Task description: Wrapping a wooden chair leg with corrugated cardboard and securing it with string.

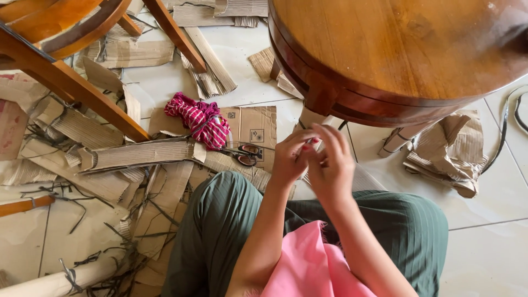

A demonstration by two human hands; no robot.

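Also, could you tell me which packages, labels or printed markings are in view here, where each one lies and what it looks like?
Flattened cardboard box: on the floor ahead of the knees, beside the striped cloth; brown, rectangular, with small black printed symbols.
Reddish cardboard piece: at the left edge, on the floor; flat, faded red-brown print.
Crumpled brown packing paper: on the floor right of the round wooden table; no markings visible.
No screens or signs.

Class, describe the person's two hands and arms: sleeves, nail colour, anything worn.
Both forearms are bare, with no sleeves in view. The left hand shows red-painted nails; the right hand has no ring or watch visible. No gloves on either.
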